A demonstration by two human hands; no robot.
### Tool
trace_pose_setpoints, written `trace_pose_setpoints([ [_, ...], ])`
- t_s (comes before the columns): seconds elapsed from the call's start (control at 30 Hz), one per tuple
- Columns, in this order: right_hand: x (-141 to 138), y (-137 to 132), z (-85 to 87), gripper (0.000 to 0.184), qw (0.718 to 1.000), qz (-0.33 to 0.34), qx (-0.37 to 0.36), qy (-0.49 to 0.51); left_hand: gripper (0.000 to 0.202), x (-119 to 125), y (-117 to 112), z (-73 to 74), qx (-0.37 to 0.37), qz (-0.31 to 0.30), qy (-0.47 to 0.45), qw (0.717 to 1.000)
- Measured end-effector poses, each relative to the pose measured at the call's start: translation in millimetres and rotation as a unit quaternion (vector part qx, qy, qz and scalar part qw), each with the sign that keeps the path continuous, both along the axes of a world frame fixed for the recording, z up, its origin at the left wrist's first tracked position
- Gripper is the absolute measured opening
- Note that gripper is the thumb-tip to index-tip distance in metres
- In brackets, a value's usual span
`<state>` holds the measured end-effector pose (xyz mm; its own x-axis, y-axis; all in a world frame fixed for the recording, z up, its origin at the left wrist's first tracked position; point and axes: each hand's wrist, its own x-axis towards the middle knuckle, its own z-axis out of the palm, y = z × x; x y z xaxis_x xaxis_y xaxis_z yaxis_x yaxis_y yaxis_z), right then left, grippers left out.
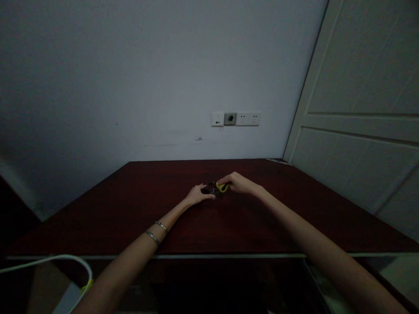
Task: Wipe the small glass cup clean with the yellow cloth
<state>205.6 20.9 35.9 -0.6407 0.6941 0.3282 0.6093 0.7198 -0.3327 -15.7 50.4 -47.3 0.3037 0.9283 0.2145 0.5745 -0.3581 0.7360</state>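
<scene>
Near the middle of the dark red table, a small, dark, shiny, glass-like dish rests on the tabletop. Around its left side curve the fingers and thumb of my left hand, gripping it. My right hand pinches a small, bent yellow piece against the dish's right side. Whether that yellow piece is cloth or sponge I cannot tell in the dim light. My right fingers hide part of it.
The red tabletop reaches back to a pale wall with a row of sockets. A panelled door stands at the right. A white cable loops by the table's front left edge.
</scene>
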Motion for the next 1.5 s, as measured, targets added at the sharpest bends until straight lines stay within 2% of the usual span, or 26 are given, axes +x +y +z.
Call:
trace_pose_setpoints([
  [0.1, 8, 12, -0.9, 0.048, 0.986, -0.051, -0.027, 0.156, 0.071, 2, -3, -1.2, -0.005, 0.012, -0.005, 1.000],
  [0.2, 15, 24, -7.8, 0.043, 0.934, -0.149, -0.066, 0.319, 0.073, 4, -5, -1.3, 0.009, 0.003, 0.012, 1.000],
  [0.27, 18, 30, -14.4, 0.044, 0.900, -0.182, -0.105, 0.383, 0.078, 6, -4, 1.9, 0.028, 0.002, 0.033, 0.999],
  [0.4, 19, 39, -28.2, 0.045, 0.861, -0.201, -0.150, 0.442, 0.095, 12, 4, 19.3, 0.040, 0.001, 0.093, 0.995],
  [0.5, 18, 43, -37.3, 0.045, 0.824, -0.217, -0.176, 0.493, 0.102, 18, 12, 35.5, 0.032, -0.023, 0.130, 0.991],
  [0.67, 15, 44, -48.3, 0.043, 0.742, -0.211, -0.234, 0.592, 0.095, 30, 23, 49.7, -0.007, -0.063, 0.179, 0.982],
  [0.8, 14, 44, -55.8, 0.036, 0.706, -0.213, -0.261, 0.622, 0.085, 36, 27, 52.0, 0.011, -0.062, 0.216, 0.974],
  [0.97, 14, 48, -67.3, 0.029, 0.687, -0.239, -0.272, 0.630, 0.065, 39, 25, 57.5, -0.019, -0.105, 0.308, 0.945],
  [1.07, 13, 51, -73.4, 0.025, 0.674, -0.261, -0.262, 0.639, 0.063, 39, 23, 60.1, -0.030, -0.112, 0.343, 0.932],
  [1.13, 14, 52, -76.0, 0.022, 0.666, -0.270, -0.254, 0.648, 0.063, 36, 23, 59.5, -0.021, -0.116, 0.337, 0.934],
  [1.23, 15, 54, -76.9, 0.019, 0.661, -0.265, -0.240, 0.660, 0.068, 31, 22, 55.3, 0.011, -0.118, 0.288, 0.950],
  [1.33, 15, 55, -74.0, 0.022, 0.663, -0.256, -0.222, 0.667, 0.079, 25, 19, 49.2, 0.066, -0.099, 0.200, 0.973],
  [1.4, 13, 54, -70.0, 0.024, 0.676, -0.248, -0.199, 0.664, 0.082, 23, 15, 45.0, 0.087, -0.081, 0.123, 0.985],
  [1.5, 6, 50, -62.0, 0.027, 0.706, -0.229, -0.152, 0.653, 0.085, 21, 9, 38.0, 0.080, -0.050, -0.005, 0.996],
])
